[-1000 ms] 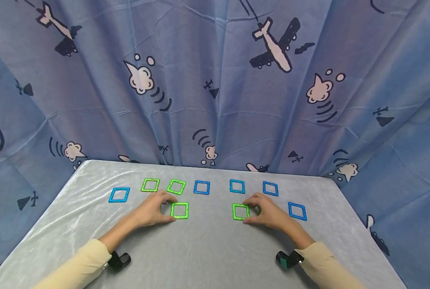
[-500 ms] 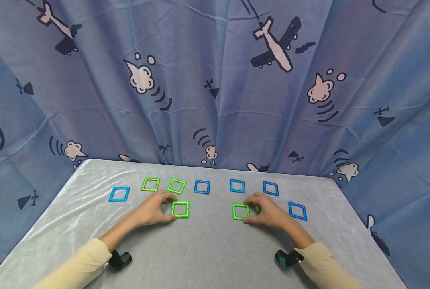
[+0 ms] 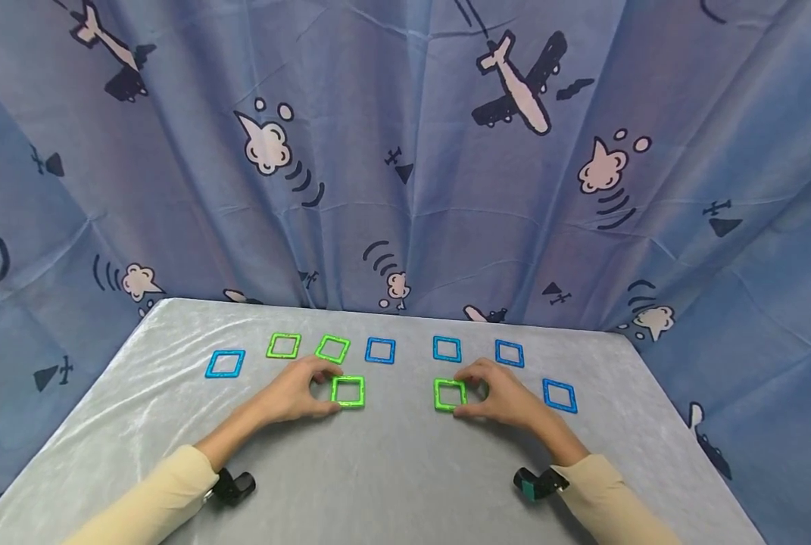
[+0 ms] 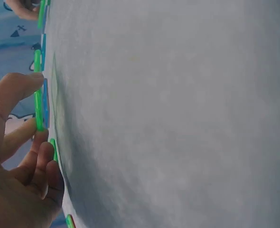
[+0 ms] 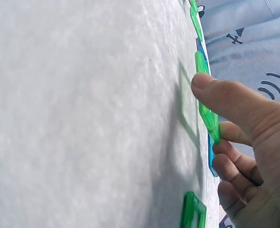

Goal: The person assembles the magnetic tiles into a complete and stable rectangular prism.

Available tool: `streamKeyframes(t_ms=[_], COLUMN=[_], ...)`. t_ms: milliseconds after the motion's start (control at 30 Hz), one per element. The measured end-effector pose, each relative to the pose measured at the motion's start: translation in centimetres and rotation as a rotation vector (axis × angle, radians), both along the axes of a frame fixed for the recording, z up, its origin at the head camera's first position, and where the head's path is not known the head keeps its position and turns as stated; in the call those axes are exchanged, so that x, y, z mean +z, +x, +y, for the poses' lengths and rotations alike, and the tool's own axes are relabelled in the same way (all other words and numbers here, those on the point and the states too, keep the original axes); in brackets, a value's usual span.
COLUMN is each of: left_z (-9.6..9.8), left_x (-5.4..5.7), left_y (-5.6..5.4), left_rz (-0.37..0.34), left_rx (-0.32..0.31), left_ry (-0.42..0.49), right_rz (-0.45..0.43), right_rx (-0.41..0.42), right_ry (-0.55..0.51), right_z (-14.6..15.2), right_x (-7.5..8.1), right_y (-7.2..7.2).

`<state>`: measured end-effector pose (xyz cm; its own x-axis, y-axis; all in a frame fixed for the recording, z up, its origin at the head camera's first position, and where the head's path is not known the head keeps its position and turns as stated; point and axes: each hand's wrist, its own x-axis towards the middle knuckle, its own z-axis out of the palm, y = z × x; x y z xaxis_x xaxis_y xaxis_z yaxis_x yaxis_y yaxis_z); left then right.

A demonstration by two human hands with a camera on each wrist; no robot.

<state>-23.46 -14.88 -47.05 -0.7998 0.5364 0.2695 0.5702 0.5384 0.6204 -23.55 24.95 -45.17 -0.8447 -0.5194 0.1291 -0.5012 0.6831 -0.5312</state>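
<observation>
Head view: just left of the frame's centre, the left hand [image 3: 297, 390] pinches a green square [image 3: 362, 391]; right of centre, the right hand [image 3: 503, 393] pinches a second green square [image 3: 438, 396]. Both are held above the bench [image 3: 391, 469].

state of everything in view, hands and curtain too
Left green plastic square frame, held clear of the pale grey fabric tablecloth
Left hand, pinching it
Right green plastic square frame, held clear likewise
Right hand, pinching it
Two rear green plastic square frames, lying flat
Green plastic frame by right hand, partly visible
Five blue plastic square frames, lying flat, apart
Tablecloth, creased
Blue printed fabric curtain, hanging in folds
</observation>
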Motion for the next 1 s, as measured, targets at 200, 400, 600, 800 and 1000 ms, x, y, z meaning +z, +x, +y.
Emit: streamKeyframes(t_ms=[200,400,600,800,1000], left_z=[0.5,0.6,0.8,0.9,1.2], left_x=[-0.1,0.1,0.3,0.4,0.3], left_y=[0.0,-0.1,-0.3,-0.3,-0.4], left_rz=[-0.006,-0.002,0.007,0.008,0.012], left_rx=[-0.009,-0.007,-0.004,-0.002,-0.005], left_ry=[-0.004,0.006,0.007,0.001,0.011], right_rz=[0.019,0.009,0.013,0.005,0.024], right_rx=[0.014,0.015,0.016,0.009,0.017], right_ry=[-0.015,-0.018,-0.032,-0.027,-0.017], right_z=[-0.7,-1.2,-1.5,-1.5,-1.7], right_x=[-0.2,-0.2,0.0,-0.2,-0.2], right_y=[-0.1,-0.1,-0.1,0.0,-0.1])
